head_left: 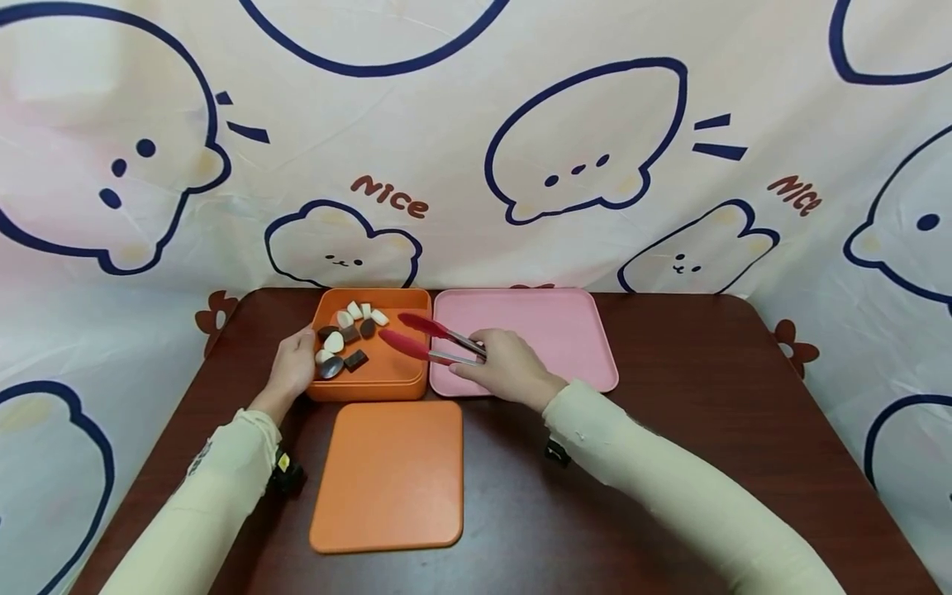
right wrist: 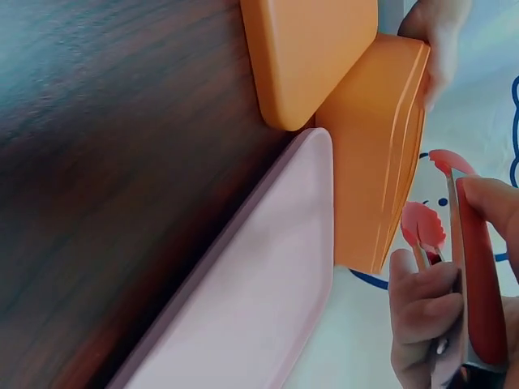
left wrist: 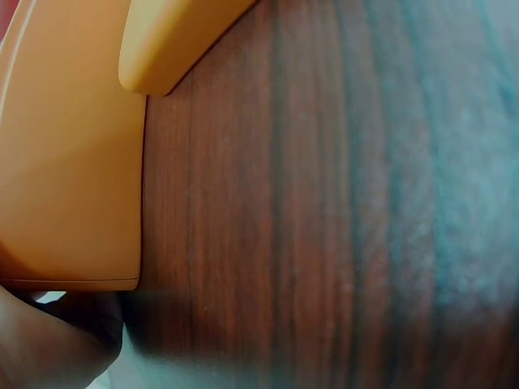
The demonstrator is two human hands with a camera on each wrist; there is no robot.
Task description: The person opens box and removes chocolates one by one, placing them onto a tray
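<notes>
My left hand (head_left: pixel 293 364) holds the left wall of an orange box (head_left: pixel 372 390). Inside, mostly along the left and back, lie several small white and dark brown pieces, chocolate-like in look. A shiny silver oval piece (head_left: pixel 331 367) sits near the front left corner. My right hand (head_left: pixel 509 368) grips a pair of tongs (right wrist: pixel 480 284) with red handles and red tips. The tong tips are spread apart over the right part of the box, with nothing between them.
Right of the box, close against it, lies a pink tray (head_left: pixel 528 330) with a low rim. An orange lid (head_left: pixel 390 479) rests flat on the dark wooden table (head_left: pixel 692 463) in front of the box. A printed curtain (head_left: pixel 461 240) hangs behind the table.
</notes>
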